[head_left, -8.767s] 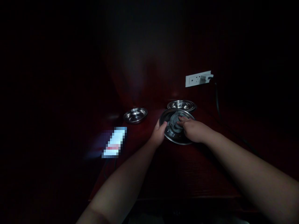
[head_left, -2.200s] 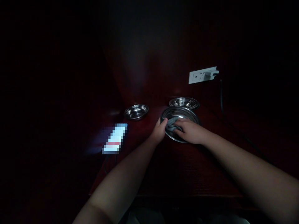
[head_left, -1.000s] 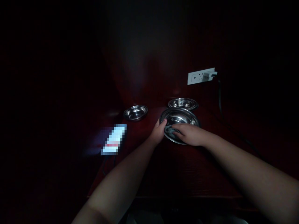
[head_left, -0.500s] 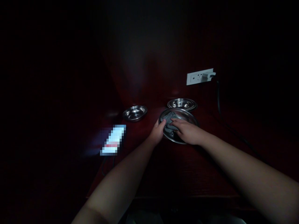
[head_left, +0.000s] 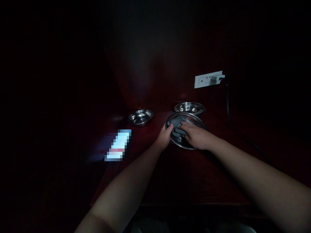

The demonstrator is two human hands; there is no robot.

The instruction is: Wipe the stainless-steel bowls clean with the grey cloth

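Dark-red tabletop (head_left: pixel 184 176) below, left grip (head_left: pixel 165 136) clasps bowl (head_left: pixel 192 119) (right grip (head_left: pixel 197 136) holds cloth (head_left: pixel 177 124) inside).

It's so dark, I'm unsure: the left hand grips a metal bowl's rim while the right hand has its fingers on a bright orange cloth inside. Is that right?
Not quite: the cloth is grey, not orange, as the head view shows. The left hand grips the rim of the metal bowl, and the right hand has its fingers on the cloth inside.

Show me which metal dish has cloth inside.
The front dish, gripped by the left hand: the cloth lies inside, under the right hand. The back-left dish and back-right dish show none.
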